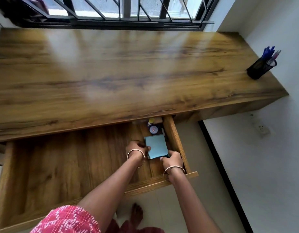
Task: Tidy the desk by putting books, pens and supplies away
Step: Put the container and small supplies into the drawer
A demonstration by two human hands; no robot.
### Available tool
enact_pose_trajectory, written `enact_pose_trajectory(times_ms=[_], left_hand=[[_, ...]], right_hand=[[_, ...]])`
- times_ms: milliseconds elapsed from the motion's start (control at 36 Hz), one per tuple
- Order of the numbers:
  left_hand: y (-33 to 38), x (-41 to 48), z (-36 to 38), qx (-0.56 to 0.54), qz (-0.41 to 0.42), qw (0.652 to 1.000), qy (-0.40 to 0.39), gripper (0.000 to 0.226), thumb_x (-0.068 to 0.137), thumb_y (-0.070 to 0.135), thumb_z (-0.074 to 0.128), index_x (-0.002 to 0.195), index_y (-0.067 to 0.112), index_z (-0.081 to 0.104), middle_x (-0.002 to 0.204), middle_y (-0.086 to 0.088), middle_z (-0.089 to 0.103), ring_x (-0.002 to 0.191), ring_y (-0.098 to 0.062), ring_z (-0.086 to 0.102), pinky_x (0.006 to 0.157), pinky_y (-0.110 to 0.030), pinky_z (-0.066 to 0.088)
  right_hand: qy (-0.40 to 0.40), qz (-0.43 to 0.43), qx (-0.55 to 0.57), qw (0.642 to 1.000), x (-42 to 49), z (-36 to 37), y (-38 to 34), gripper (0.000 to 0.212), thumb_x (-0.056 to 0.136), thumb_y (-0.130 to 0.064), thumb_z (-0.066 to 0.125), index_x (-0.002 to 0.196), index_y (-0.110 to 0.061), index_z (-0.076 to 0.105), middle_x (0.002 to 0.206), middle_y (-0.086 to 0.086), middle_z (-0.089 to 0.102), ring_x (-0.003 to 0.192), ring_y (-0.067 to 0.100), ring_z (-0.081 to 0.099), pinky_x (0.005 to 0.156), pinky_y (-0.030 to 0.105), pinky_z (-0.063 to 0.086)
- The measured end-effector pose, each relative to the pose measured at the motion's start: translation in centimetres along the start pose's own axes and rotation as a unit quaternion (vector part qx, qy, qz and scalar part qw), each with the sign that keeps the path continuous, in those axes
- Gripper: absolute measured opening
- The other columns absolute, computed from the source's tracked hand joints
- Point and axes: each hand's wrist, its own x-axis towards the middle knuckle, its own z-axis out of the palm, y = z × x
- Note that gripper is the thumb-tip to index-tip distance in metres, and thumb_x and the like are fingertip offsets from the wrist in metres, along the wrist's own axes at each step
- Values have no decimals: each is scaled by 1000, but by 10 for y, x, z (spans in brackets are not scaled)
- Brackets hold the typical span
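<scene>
Pad is held by left hand and right hand, both curled round it; if shoved fwd, jars could be knocked.

Drawer: floor open from left wall to middle. Right end crowded: blue pad, small bottles at back-right corner. Desktop: pen holder near right edge.
</scene>
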Motion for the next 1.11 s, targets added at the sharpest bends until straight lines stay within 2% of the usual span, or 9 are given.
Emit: enact_pose_trajectory(times_ms=[56,139,333,444,611,750,833,1000,1111], left_hand=[[8,-12,-3,72,34,997,11,28,65,27,87,86,17,71,91,2,70,86,-22,69,72,-26,51],[12,-20,-4,148,64,986,36,37,73,37,81,101,14,70,102,-4,72,95,-25,68,69,-28,47],[11,-39,-26,193,126,968,101,42,86,53,62,99,13,67,95,-7,71,88,-26,67,63,-28,43],[-5,-59,-61,18,122,990,61,26,88,41,65,87,15,67,72,-6,71,62,-20,69,58,-38,61],[-45,-117,-121,-180,29,983,-30,30,98,19,54,80,-4,63,64,-16,66,48,-19,63,46,-25,55],[-94,-157,-141,-225,-114,961,-109,31,98,19,53,86,-6,67,76,-23,72,57,-22,71,53,-29,59],[-122,-162,-137,-243,-179,949,-93,27,99,17,51,100,-7,64,82,-20,73,65,-25,72,55,-31,59],[-138,-148,-138,-321,-178,930,-19,20,97,-2,43,113,-5,55,111,-25,62,85,-28,64,73,-36,54],[-137,-142,-139,-339,-175,925,-9,18,98,-5,39,94,-5,57,108,-26,63,98,-35,62,79,-40,53]], right_hand=[[-5,-2,5,1000,-1,-1,2,51,86,-13,68,135,-10,54,133,10,59,121,27,55,101,30,42],[2,-19,18,1000,-5,-1,2,47,86,-14,69,131,-11,58,130,8,61,119,26,57,104,32,44],[17,-114,122,986,-33,-11,2,18,85,-10,69,100,-19,75,93,-6,74,85,10,70,88,33,57],[-146,-120,186,964,-68,-26,7,10,88,-4,66,94,-5,74,88,13,75,80,21,73,78,33,60],[-350,-10,168,921,-100,-16,50,9,90,0,61,87,4,69,76,15,69,64,20,68,64,27,59],[-295,100,194,930,-103,12,80,6,89,5,60,83,3,60,78,17,63,67,22,65,60,25,57],[-267,149,247,919,-101,31,83,3,89,7,57,90,5,57,79,19,60,71,26,61,59,30,58],[-230,190,330,896,-99,52,63,18,89,17,41,81,6,52,75,18,54,69,30,54,73,40,51],[-210,195,364,886,-95,57,55,26,86,23,32,79,4,50,79,18,53,72,30,52,73,42,54]])
